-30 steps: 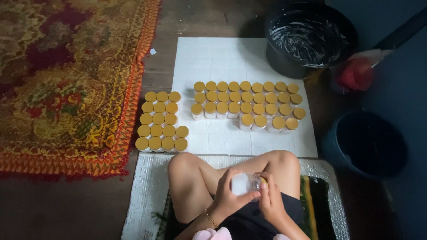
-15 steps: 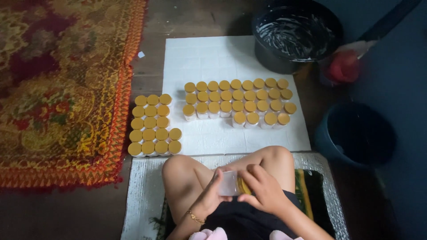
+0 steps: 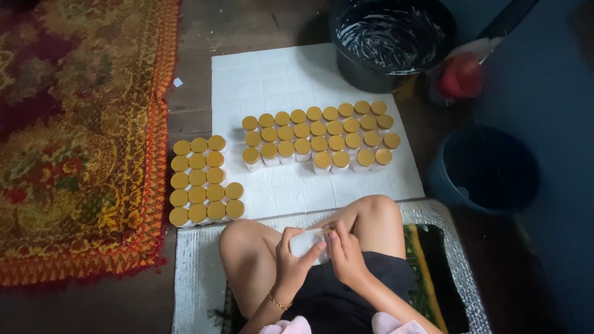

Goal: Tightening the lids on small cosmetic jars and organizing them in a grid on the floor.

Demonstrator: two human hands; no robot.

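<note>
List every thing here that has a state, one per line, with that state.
Small white jar: held in both hands over the lap; whether it is capped cannot be told.
Left hand: fingers wrapped round the jar.
Right hand: fingers on the jar's end.
Jars on the white sheet: upright, yellow lids on.
Jars beside the rug: upright, lidded.
Black bucket: open, smeared white inside.
Blue bucket: open.

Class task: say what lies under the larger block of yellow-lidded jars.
The larger block of yellow-lidded jars stands on a white quilted sheet laid on the floor. The lids hide the jars' contents.
</note>
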